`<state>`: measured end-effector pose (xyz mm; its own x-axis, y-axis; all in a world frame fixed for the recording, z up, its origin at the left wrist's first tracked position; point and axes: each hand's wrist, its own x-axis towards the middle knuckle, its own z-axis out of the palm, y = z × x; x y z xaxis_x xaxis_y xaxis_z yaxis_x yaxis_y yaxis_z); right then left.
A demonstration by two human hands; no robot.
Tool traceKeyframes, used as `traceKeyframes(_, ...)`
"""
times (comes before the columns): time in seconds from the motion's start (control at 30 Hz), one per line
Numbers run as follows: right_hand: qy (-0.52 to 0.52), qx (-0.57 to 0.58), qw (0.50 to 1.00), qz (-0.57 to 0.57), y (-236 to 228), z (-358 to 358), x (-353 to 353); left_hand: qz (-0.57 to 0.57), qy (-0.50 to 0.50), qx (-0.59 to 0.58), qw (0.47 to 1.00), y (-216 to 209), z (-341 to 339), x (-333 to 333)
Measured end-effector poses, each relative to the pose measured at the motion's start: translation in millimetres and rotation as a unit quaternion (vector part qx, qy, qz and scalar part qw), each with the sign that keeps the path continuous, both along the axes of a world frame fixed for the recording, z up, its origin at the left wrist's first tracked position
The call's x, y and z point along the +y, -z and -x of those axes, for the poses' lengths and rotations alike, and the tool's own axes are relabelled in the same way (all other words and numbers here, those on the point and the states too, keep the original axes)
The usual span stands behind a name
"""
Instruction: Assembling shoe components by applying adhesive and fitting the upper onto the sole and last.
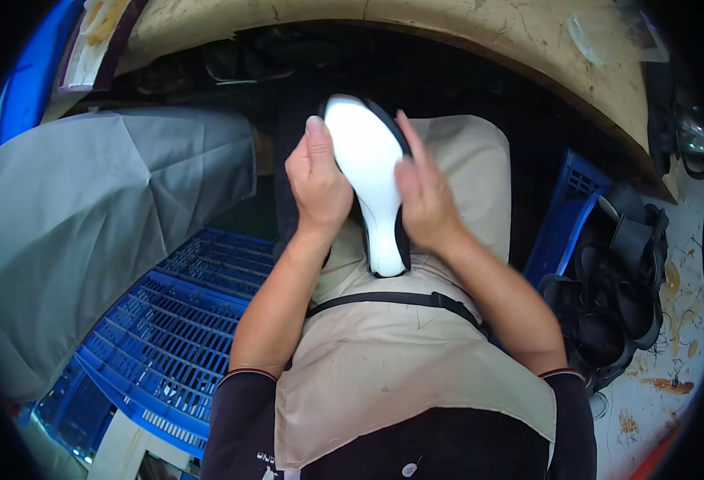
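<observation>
Grey cloth: a large sheet of smooth grey fabric (88,232) fills the left of the frame, draped over something hidden beneath it.
Blue crate: a blue plastic lattice crate (168,336) lies at lower left, its edge tucked under the grey fabric, just beside the person's left forearm.
Left hand: the left hand (317,186) sits just left of centre, fingers pointing up the frame, clamped on the left edge of the shoe, thumb along its rim.
Shoe: a white smooth-soled shoe with a black rim (368,176) stands at centre frame, sole toward the camera, broad end up and narrow end down, held between both hands above the lap.
Right hand: the right hand (424,200) presses flat against the right edge of the shoe, fingers pointing up; the two hands are apart, with the shoe between them.
Apron: a beige cloth apron with a black strap (400,352) covers the lap below the shoe.
Workbench: a worn, stained beige curved bench edge (528,40) arcs across the top of the frame.
Black pile: a heap of black strap-like pieces (620,288), possibly sandal uppers, lies at the right on a stained pale surface, next to another blue crate (568,216).
</observation>
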<state>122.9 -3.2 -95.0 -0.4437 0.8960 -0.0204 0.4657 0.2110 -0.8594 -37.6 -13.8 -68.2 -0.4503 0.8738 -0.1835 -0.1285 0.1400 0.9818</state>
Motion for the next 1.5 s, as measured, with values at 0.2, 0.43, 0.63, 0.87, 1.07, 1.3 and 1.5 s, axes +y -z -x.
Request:
traceKeyframes(0.2,-0.115,-0.027,0.989,-0.085,6,-62,-19,-0.052,0.078,-0.052,0.994,-15,-31,-10)
traceKeyframes(0.43,-0.063,0.145,0.987,0.018,-125,-69,55,-0.091,0.243,-0.103,0.96,-57,-45,-13)
traceKeyframes(0.63,-0.217,0.108,0.959,-0.147,-142,-81,64,-0.13,0.315,-0.078,0.937,-78,-40,-6)
traceKeyframes(0.87,-0.089,0.329,0.922,0.184,-162,-113,63,-0.099,0.426,0.053,0.898,-139,-44,26)
traceKeyframes(1.07,-0.207,-0.022,0.972,0.108,-168,-147,80,-0.056,0.363,0.144,0.919,-137,-76,27)
traceKeyframes(1.3,0.204,0.602,0.719,0.281,-81,-220,-6,-0.045,0.017,-0.237,0.97,-154,-166,59)
traceKeyframes(1.5,0.34,0.653,0.608,0.296,-90,-310,20,-0.053,0.318,-0.279,0.905,-77,-151,19)
